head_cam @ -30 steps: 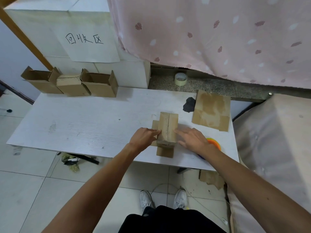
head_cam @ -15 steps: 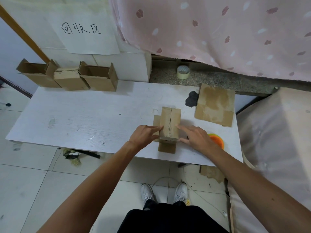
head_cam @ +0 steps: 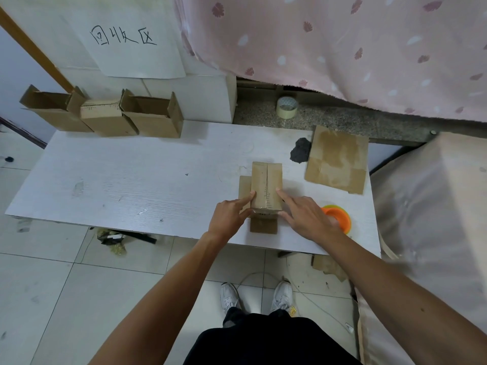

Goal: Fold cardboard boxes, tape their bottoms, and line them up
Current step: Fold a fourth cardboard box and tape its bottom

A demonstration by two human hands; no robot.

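Note:
A small cardboard box [head_cam: 266,185] stands upside down near the front edge of the white table [head_cam: 131,185], its two bottom flaps meeting in a seam on top and its open flaps splayed on the table. My left hand [head_cam: 229,216] touches its left side with the index finger stretched along the top edge. My right hand [head_cam: 305,217] presses the right side with straight fingers. An orange tape dispenser [head_cam: 338,218] lies just behind my right hand. Three folded boxes [head_cam: 105,119] stand in a row at the table's far left. A flat cardboard blank [head_cam: 337,159] lies at the right.
A roll of clear tape [head_cam: 287,107] sits on the stone ledge behind the table. A black lump [head_cam: 300,153] lies beside the flat blank. A pink curtain hangs at the back right, and a covered bulk stands at the right. Scraps lie on the tiled floor.
Both hands stay at the box's sides; the fingers have slid slightly up along its top edges. The view has shifted a little.

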